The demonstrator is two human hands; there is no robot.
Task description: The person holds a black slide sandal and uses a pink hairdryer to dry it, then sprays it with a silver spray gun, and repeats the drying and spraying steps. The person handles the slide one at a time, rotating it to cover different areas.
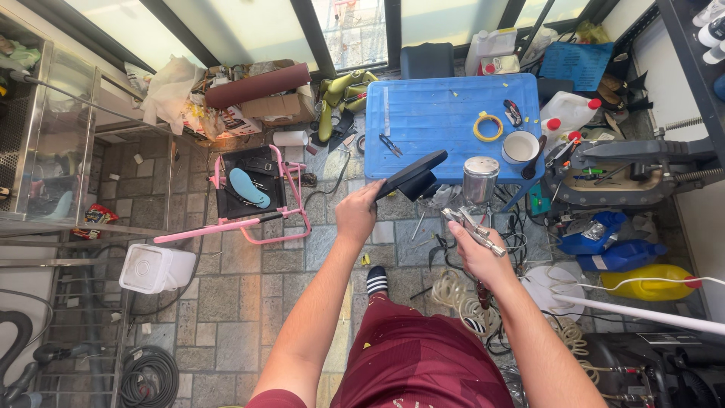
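Observation:
My left hand [356, 214] grips a black flat part [411, 175] by its lower end and holds it up in front of the blue table [430, 121]. Just to its right, my right hand [477, 253] holds a metal spray gun [474, 224] with a shiny steel cup [479, 180] on top. The gun's nozzle points toward the black part, a short gap away. A coiled hose [457, 296] hangs below my right hand.
On the blue table lie a yellow tape ring [488, 126], a white cup [519, 146] and small tools. A pink folding stool [253, 198] stands left. Jugs [568, 112], blue and yellow containers [643, 278] and a machine [627, 170] crowd the right. A white bucket [155, 268] sits lower left.

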